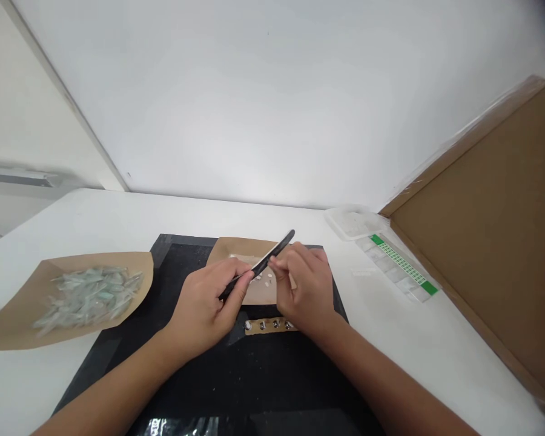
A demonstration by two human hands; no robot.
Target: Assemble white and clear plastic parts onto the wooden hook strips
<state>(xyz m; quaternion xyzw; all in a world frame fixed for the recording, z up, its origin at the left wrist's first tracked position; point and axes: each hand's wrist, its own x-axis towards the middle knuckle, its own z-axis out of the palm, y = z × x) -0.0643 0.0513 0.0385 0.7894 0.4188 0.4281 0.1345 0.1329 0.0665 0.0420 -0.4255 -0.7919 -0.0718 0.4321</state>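
Observation:
My left hand (pixel 206 303) is closed around black tweezers (pixel 267 257), which slant up to the right over a brown paper sheet (pixel 240 249) with small white pieces on it. My right hand (pixel 305 284) is curled beside the tweezers, fingertips pinched near their middle; what it pinches is too small to make out. Just in front of both hands lies a narrow brown strip (pixel 269 326) carrying a row of small shiny parts. All this rests on a black mat (pixel 172 266).
A brown paper tray (pixel 13 327) with a heap of pale green-white slivers (pixel 88 293) sits at the left. At the right lie a clear plastic lid (pixel 352 223), a strip with green markings (pixel 399 263) and a large cardboard sheet (pixel 495 230). White table (pixel 436 351).

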